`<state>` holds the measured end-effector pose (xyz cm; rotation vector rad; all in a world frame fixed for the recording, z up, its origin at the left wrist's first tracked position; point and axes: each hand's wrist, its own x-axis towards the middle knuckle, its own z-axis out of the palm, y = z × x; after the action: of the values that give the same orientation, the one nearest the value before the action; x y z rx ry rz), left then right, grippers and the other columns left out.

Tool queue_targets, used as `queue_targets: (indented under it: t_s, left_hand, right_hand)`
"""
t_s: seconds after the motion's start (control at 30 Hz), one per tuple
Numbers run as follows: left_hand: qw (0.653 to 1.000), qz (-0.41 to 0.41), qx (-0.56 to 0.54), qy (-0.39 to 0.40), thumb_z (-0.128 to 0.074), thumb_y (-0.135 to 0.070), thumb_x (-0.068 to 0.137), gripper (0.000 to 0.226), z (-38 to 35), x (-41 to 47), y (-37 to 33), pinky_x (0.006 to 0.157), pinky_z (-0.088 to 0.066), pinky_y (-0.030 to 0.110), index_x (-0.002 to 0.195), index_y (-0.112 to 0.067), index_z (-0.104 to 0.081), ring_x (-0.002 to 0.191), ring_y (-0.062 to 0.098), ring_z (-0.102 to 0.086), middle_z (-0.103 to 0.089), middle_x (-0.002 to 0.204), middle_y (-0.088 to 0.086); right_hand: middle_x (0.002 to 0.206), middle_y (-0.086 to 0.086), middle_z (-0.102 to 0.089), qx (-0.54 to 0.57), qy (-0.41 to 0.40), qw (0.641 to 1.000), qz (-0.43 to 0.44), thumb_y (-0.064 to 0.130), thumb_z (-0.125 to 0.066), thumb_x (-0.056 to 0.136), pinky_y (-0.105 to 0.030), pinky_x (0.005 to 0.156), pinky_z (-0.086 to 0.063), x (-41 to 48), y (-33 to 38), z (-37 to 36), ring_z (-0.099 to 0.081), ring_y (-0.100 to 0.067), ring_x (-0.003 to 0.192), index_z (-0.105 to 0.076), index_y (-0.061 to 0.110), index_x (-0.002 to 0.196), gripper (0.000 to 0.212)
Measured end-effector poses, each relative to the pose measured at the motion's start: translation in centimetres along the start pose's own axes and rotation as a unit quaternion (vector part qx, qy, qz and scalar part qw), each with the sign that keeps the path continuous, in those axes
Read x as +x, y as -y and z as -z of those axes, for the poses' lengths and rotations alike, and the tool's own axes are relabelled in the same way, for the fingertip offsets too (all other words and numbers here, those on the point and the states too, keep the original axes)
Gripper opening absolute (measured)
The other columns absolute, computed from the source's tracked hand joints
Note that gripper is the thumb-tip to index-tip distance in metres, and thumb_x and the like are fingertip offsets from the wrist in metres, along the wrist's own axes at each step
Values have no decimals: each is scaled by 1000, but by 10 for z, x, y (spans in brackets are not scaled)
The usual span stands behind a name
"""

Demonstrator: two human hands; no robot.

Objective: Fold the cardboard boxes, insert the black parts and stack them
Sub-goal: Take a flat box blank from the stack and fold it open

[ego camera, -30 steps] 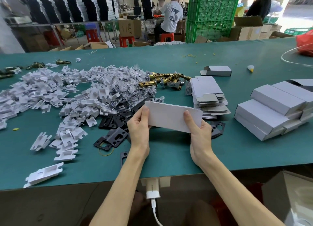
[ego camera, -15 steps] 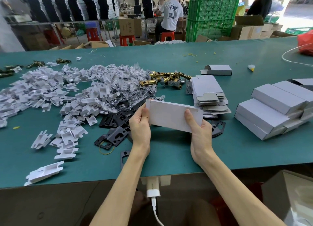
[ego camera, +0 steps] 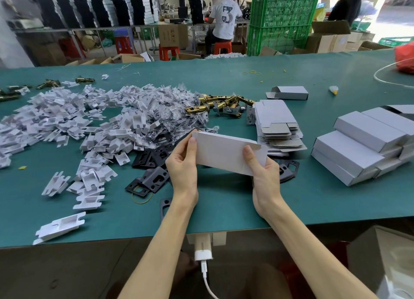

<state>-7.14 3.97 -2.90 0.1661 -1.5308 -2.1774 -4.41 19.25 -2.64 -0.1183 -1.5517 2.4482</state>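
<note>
While over green table (ego camera: 224,79), cardboard box (ego camera: 221,153) pinched at ends by L hand (ego camera: 182,164), R hand (ego camera: 264,173)

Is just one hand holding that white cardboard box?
No, the left hand and the right hand each pinch one end of the cardboard box.

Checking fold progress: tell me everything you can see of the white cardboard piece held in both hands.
The white cardboard box is a long, matte carton that looks flat or barely opened, with a small flap at its right end. It is held above the green table, tilted down to the right. The left hand pinches its left end, the right hand its right end, thumbs on the near face. No black part shows in it.
</note>
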Motion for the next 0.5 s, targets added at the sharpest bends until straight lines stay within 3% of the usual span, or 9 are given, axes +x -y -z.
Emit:
queue_targets:
  t_s: [0.1,0.33,0.5]
  left_hand:
    - [1000,-4,-18,-20,-72,-29,97,11,2,1,0,78,-53,26,89,-29,-80,85,-1,-66,-78,93,-11]
    - [999,1,-29,-43,-74,-25,96,10,4,3,1,78,-50,31,87,-21,-74,78,2,-63,-74,81,-12]
    - [1000,2,-16,-9,-67,-21,101,9,2,3,3,86,-57,33,101,-24,-76,91,4,-69,-79,96,-10]
  right_hand:
    - [89,4,-78,-6,10,1000,-1,37,-74,83,-15,72,-54,-1,1,-1,-71,-4,81,-80,21,81,17]
    - [89,3,-77,-8,25,1000,-2,36,-74,82,-17,72,-54,-2,1,-2,-70,-5,81,-78,19,82,19]
    - [92,1,-78,-7,21,1000,0,38,-75,81,-18,74,-55,-2,2,-3,-71,-8,85,-79,20,82,19]
